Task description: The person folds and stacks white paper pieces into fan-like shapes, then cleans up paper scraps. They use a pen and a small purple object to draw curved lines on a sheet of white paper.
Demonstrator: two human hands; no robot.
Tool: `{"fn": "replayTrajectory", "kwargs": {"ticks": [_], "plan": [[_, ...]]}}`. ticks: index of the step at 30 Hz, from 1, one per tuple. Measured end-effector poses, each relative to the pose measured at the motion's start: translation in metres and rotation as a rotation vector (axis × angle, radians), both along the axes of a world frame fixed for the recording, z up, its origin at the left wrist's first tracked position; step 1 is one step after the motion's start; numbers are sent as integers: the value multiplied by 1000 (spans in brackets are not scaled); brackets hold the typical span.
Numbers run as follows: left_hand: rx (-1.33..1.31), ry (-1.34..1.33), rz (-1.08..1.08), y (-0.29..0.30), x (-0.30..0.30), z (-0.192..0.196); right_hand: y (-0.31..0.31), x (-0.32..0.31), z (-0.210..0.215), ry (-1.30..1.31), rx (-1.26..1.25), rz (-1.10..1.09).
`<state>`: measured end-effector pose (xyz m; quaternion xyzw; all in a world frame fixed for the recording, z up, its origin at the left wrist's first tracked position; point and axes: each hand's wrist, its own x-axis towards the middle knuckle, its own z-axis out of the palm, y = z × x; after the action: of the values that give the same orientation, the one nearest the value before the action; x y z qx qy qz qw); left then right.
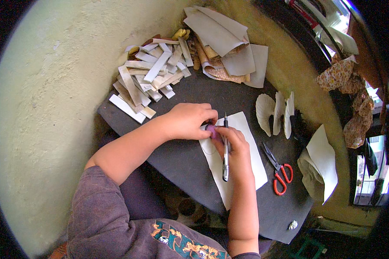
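Observation:
A small purple piece (212,130) is pinched between the fingertips of both hands; its exact kind is hard to make out. My left hand (186,121) reaches it from the left, with thumb and fingers closed round it. From the right, my right hand (237,146) has its fingertips on the same piece and also keeps a black-and-clear pen (225,160) tucked along its fingers, dark tip pointing away from me. Beneath both hands lies a sheet of white paper (254,164), bearing a faint curved pencil-like line near the purple piece.
Red-handled scissors (279,172) lie right of the paper. Several pale rounded cutouts (266,113) stand beyond them. A heap of white strips (157,69) and a stack of curled sheets (224,39) crowd the dark table's (177,159) far side, by the wall. A folded sheet (322,159) rests at right.

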<state>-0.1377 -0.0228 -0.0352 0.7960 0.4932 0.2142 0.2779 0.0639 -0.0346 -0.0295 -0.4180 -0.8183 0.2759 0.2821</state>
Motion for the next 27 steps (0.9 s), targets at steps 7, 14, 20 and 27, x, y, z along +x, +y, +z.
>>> {"fn": "replayTrajectory", "kwargs": {"ticks": [7, 14, 20, 27], "plan": [[-5, 28, -2, 0, 3, 1, -2, 16, 8, 67, -223, -115], [-11, 28, 6, -1, 2, 3, -4, 11, 15, 22, -208, -33], [-13, 37, 32, -5, 7, 6, -5, 11, 15, 12, -191, -25], [24, 21, 95, -11, 8, 1, -5, 10, 19, -1, -183, -13]]}}
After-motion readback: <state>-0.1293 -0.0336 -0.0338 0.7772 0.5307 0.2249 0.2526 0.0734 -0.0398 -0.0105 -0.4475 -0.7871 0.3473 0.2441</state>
